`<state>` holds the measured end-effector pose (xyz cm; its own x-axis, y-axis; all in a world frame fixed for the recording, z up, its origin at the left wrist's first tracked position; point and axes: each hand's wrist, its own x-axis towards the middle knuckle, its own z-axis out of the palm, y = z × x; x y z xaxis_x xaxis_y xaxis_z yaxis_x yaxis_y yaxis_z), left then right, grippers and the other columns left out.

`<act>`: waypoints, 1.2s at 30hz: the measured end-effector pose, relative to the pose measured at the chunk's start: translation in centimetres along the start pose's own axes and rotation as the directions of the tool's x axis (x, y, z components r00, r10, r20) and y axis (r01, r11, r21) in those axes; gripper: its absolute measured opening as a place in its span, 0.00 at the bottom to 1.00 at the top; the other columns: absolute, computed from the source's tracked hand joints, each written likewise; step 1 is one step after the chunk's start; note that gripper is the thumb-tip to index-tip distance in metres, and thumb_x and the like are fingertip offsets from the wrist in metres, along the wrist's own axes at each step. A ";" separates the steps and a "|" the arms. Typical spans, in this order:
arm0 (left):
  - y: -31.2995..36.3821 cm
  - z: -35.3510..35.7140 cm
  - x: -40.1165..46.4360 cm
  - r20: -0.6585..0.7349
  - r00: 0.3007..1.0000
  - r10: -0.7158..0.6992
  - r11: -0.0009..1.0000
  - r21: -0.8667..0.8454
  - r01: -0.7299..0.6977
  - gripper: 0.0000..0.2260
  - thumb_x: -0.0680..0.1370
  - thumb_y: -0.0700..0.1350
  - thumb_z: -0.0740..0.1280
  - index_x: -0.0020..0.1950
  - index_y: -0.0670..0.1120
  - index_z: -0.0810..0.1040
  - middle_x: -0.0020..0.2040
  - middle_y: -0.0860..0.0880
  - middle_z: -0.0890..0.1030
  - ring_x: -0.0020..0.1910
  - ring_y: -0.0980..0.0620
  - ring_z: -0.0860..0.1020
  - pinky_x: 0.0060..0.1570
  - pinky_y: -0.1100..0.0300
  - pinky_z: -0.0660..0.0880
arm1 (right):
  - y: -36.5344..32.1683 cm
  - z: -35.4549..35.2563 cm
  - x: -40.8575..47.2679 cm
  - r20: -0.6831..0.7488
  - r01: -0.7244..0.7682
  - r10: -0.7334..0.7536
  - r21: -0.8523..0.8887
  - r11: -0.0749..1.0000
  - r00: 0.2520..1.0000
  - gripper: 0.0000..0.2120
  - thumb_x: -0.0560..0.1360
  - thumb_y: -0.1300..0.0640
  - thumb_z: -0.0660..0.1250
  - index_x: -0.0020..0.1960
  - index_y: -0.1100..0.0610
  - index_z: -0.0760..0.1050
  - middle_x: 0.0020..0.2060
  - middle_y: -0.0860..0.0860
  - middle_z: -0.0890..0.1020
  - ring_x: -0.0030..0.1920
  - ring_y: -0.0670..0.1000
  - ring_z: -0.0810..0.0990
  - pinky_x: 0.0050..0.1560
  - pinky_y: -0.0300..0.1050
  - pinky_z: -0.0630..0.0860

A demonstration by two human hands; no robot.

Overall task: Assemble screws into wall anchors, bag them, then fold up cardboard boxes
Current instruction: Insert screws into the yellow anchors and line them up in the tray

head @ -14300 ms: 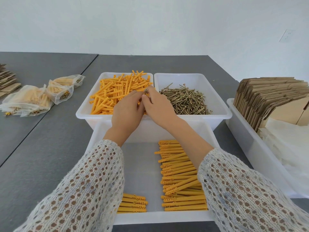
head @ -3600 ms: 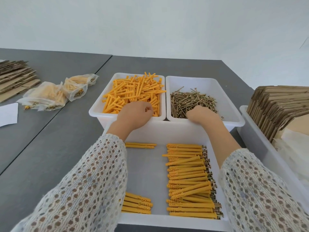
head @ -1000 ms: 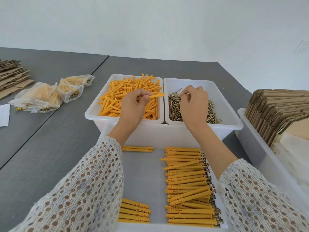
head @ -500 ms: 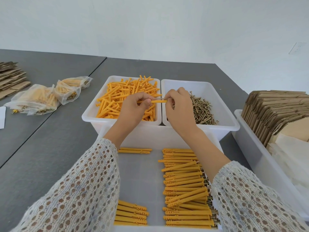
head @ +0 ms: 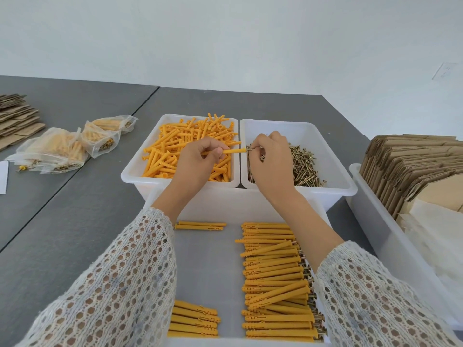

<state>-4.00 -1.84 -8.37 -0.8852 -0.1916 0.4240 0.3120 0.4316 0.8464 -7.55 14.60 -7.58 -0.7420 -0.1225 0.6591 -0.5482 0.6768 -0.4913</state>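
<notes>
Head view: your left hand (head: 198, 161) pinches 1 orange anchor (head: 231, 151) level above the anchor bin (head: 130, 175); right hand (head: 271, 161) pinches a screw (head: 253, 150) at its tip, over the screw bin (head: 333, 169). 4 white bins, 3 filled bags (head: 60, 149), 2 cardboard stacks (head: 411, 166). No readable writing; screw mostly hidden by fingers

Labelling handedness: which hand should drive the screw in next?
Right. The right hand already pinches the thin brass screw at the mouth of the orange plastic wall anchor; the left hand only steadies that anchor.
</notes>
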 end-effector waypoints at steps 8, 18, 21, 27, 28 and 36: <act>0.3 -0.5 0.3 0.062 0.992 -0.111 0.973 -0.198 0.122 0.11 0.84 0.39 0.60 0.49 0.44 0.81 0.35 0.49 0.77 0.33 0.56 0.72 0.37 0.66 0.71 | -2.4 -0.5 -0.4 0.126 -0.108 0.050 0.517 0.849 0.991 0.15 0.76 0.67 0.62 0.58 0.54 0.66 0.45 0.57 0.76 0.33 0.48 0.77 0.38 0.38 0.74; 0.7 -1.0 0.6 0.219 0.946 -0.240 0.882 -0.357 0.307 0.13 0.84 0.38 0.57 0.42 0.44 0.76 0.29 0.46 0.66 0.30 0.47 0.63 0.33 0.55 0.59 | -4.9 0.5 -1.1 0.377 -0.353 0.094 0.712 0.607 0.922 0.06 0.80 0.69 0.61 0.52 0.68 0.76 0.32 0.61 0.77 0.27 0.52 0.76 0.31 0.44 0.78; 0.9 -0.9 0.5 0.247 0.941 -0.233 0.904 -0.302 0.303 0.14 0.84 0.42 0.58 0.40 0.44 0.75 0.31 0.42 0.72 0.31 0.45 0.68 0.37 0.50 0.65 | -5.5 0.7 -1.5 0.329 -0.280 0.062 0.676 0.682 0.942 0.07 0.81 0.66 0.60 0.50 0.69 0.75 0.31 0.59 0.76 0.24 0.50 0.74 0.29 0.44 0.76; 0.7 -1.3 1.1 0.090 0.939 -0.331 0.833 -0.439 0.336 0.08 0.82 0.41 0.61 0.48 0.47 0.79 0.41 0.51 0.79 0.40 0.54 0.77 0.41 0.61 0.74 | -7.4 0.9 -4.0 0.376 -0.115 -0.111 0.529 0.841 0.920 0.11 0.83 0.58 0.58 0.44 0.62 0.69 0.32 0.55 0.73 0.32 0.52 0.69 0.37 0.51 0.68; 0.6 -1.5 1.3 0.072 0.918 -0.389 0.774 -0.514 0.369 0.08 0.82 0.43 0.61 0.49 0.47 0.80 0.41 0.52 0.80 0.40 0.54 0.77 0.40 0.62 0.74 | -7.9 1.2 -4.9 0.476 -0.049 -0.207 0.471 0.881 0.855 0.11 0.83 0.57 0.58 0.43 0.59 0.67 0.32 0.54 0.72 0.33 0.52 0.69 0.37 0.52 0.67; 0.2 -3.2 1.3 0.171 0.851 -0.496 0.407 -0.820 0.402 0.06 0.79 0.46 0.64 0.52 0.46 0.79 0.40 0.51 0.78 0.36 0.54 0.74 0.38 0.61 0.69 | -7.6 2.6 -6.9 0.669 0.369 -0.384 0.174 0.913 0.636 0.09 0.83 0.53 0.56 0.46 0.55 0.65 0.41 0.53 0.74 0.43 0.54 0.74 0.44 0.47 0.69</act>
<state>-4.03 -4.82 -6.66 -0.9673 -0.2266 -0.1141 0.0544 -0.6243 0.7793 0.69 8.46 -9.86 -0.5193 -0.8239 0.2271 -0.8414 0.4465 -0.3043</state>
